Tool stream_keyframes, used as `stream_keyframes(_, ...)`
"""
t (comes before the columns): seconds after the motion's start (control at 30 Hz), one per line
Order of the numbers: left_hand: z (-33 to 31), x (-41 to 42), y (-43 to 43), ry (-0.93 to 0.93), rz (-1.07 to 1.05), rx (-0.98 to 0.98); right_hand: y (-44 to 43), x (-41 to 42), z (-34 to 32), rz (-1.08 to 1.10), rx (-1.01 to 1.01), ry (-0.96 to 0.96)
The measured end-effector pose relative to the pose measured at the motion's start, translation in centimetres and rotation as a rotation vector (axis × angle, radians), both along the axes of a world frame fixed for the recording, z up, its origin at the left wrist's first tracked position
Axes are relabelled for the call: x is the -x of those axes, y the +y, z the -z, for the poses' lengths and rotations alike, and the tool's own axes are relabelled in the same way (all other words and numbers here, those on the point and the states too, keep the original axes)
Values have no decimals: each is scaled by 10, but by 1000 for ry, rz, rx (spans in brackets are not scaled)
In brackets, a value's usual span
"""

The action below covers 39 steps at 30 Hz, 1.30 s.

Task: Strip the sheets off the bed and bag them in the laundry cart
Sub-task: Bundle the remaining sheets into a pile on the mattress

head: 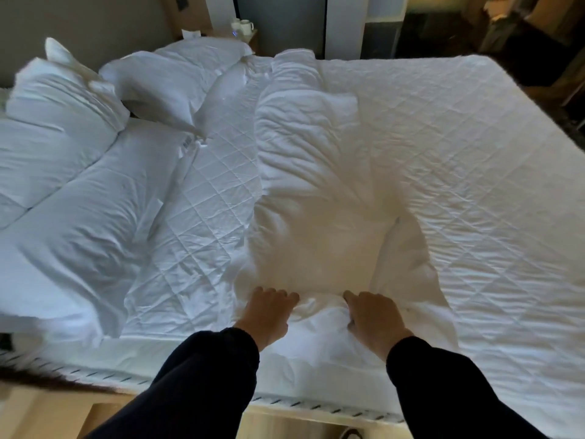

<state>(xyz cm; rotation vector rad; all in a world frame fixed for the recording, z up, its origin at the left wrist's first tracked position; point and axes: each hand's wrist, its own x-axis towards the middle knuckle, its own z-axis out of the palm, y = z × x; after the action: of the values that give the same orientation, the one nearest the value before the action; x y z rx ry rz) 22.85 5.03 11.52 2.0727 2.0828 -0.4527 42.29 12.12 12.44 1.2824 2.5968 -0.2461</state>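
Observation:
A white sheet (316, 172) lies bunched in a long ridge across the middle of the bed, running from the far side to the near edge. Under it the quilted mattress pad (459, 160) is bare on both sides. My left hand (269, 312) and my right hand (370, 318) sit side by side at the near end of the ridge, each with fingers curled into a gathered fold of the sheet. Both arms wear dark sleeves. No laundry cart is in view.
Several white pillows (79, 198) are piled at the left end of the bed. A bedside shelf with white mugs (243, 26) stands at the far side. The mattress's striped near edge (95, 372) and wooden floor lie below my arms. The dark room corner is at far right.

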Motion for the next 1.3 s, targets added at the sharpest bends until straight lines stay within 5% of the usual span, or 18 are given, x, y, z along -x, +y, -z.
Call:
stream_keyframes(0.4, -10, 2, -103, -52, 44, -11, -102, -3, -16, -30, -1, -43)
stream_keyframes(0.7, -64, 35, -32, -86, 71, -71, -25, 15, -61, -47, 81, 4)
stream_keyframes(0.93, -85, 46, 53, 59, 9, -176, 64, 23, -79, -19, 117, 51)
stream_keyframes(1.13, -48, 59, 92, 207, -105, -403, 127, 46, -50, -70, -135, 8)
stream_keyframes(1.3, -8, 70, 123, 85, -81, -301, 154, 81, -23, 38, -440, 151)
